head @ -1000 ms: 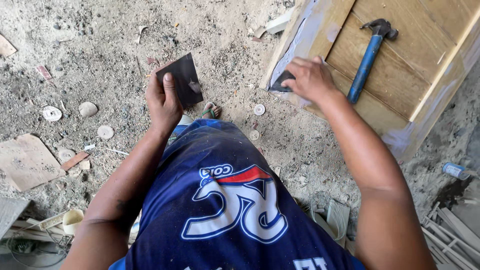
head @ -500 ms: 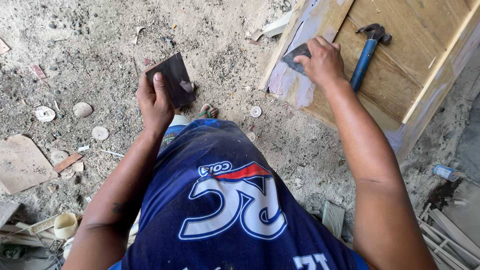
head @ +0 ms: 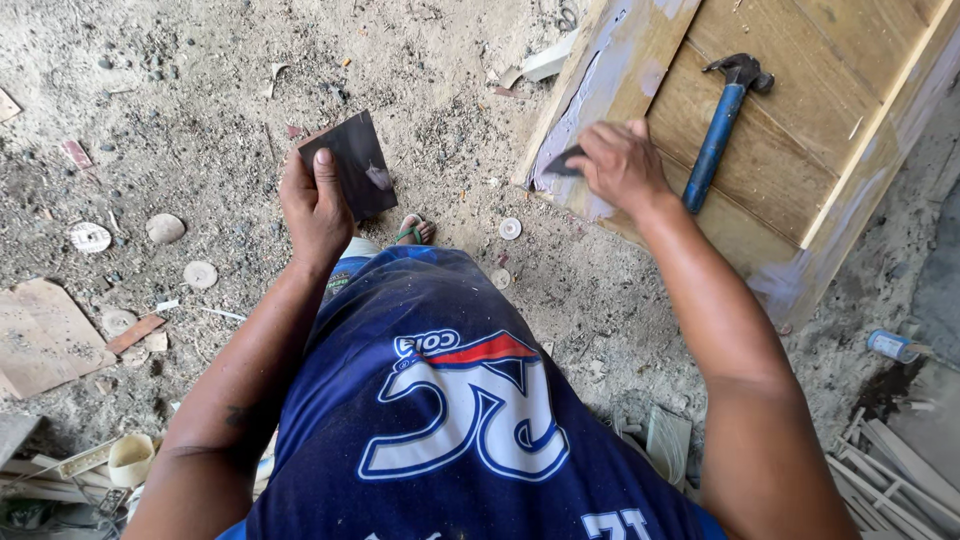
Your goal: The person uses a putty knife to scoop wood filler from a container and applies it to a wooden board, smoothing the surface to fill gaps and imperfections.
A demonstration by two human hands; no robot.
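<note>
Ground: sandy floor [head: 200,120] across the left of the frame, strewn with round discs [head: 165,228] and wood scraps.
Left hand [head: 315,205]: left of centre, fingers closed around a dark square board [head: 350,165] bearing a pale smear of putty.
Right hand [head: 620,165]: upper centre-right, pinching a small dark scraper [head: 566,162] against the wooden panel's [head: 780,150] pale-smeared edge.
Hammer [head: 722,125]: blue-handled, lying on the panel just right of that hand.
</note>
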